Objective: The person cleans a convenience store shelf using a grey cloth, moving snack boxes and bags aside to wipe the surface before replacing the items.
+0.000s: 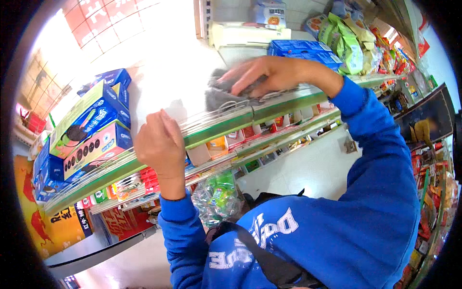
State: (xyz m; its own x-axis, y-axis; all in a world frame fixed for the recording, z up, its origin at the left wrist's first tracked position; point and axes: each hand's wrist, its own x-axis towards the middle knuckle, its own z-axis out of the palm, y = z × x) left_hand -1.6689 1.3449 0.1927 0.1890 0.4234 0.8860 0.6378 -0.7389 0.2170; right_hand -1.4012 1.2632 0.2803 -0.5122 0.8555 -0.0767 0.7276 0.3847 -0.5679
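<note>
My right hand [267, 77] is on a dark grey cloth [218, 97], with its fingers bent over it. Hand and cloth are blurred. The cloth rests on a white shelf [155, 86], close to the wire guard at its front. My left hand [160, 144] is a fist at the shelf's green front edge [220, 126]. Nothing shows in this fist, though its inner side is hidden. Left of it stand stacked Oreo cookie boxes [90, 126], blue, pink and green. Blue boxes [303, 50] lie just beyond my right wrist.
Green snack bags [341, 43] and other packets fill the shelf's right end. A pale yellow box [249, 34] lies at the back. Lower shelves hold small cartons [216, 146]. Below hangs a clear plastic bag [216, 198] with green packs. More packaged goods [429, 216] line the right side.
</note>
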